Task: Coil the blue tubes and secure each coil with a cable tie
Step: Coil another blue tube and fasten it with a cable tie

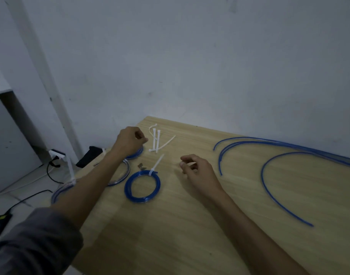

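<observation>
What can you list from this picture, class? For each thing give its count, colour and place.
table: one, light wood, by the wall
tied coil: one, blue, table middle
loose tubes: about three, blue, right side
clear coils: at least two, under the left arm
spare cable ties: several, white, far edge
cords: black, on the floor, left
left hand: beside the ties
right hand: curled, over the table

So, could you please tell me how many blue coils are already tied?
2 for certain: one coil mid-table between the hands, one partly hidden under the left hand. The arm may hide more.
</observation>
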The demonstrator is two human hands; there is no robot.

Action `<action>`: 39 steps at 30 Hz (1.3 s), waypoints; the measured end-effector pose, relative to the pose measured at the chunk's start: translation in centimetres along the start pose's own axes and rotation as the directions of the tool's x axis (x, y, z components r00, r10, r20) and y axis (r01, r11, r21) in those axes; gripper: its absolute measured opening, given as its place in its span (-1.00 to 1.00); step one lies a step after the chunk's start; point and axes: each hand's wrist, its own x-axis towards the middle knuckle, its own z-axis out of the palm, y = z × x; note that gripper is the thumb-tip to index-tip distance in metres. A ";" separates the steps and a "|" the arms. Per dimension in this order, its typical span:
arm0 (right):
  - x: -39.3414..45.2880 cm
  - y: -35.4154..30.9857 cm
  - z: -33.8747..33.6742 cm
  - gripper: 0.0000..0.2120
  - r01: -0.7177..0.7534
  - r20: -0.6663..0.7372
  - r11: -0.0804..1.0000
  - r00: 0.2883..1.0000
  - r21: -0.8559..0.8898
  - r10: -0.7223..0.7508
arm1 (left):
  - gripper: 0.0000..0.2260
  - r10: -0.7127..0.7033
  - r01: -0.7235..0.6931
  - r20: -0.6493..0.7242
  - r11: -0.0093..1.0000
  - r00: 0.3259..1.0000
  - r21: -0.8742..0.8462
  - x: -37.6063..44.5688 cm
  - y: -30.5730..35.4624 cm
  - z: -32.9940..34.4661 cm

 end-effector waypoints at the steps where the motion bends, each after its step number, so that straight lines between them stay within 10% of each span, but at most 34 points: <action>1: -0.3 -0.1 -0.5 -0.79 0.008 -0.012 1.000 1.000 0.000 -0.008 | -0.85 0.040 -0.040 0.016 0.999 0.999 0.000 -0.5 0.9 0.5; 12: -6.7 1.1 -10.5 -0.84 0.013 -0.122 0.960 0.991 -0.281 -0.049 | -0.83 0.435 -0.418 0.291 0.900 0.852 -0.120 -7.5 11.0 9.9; 19: -10.8 4.6 -15.4 -0.68 -0.296 -0.280 0.476 0.954 -0.828 0.107 | -0.70 0.684 -0.672 0.315 0.722 0.658 -0.163 -12.5 16.0 15.6; 30: -10.5 1.6 -17.6 -0.73 -0.120 -0.155 0.362 0.986 -0.924 -0.069 | -0.74 0.723 -0.650 0.258 0.690 0.641 -0.317 -12.9 20.9 19.6; 39: -7.5 0.9 -24.2 -0.67 0.007 -0.276 0.480 0.811 -0.877 -0.515 | -0.87 0.655 -0.520 0.085 0.666 0.751 -0.535 -9.8 25.3 17.3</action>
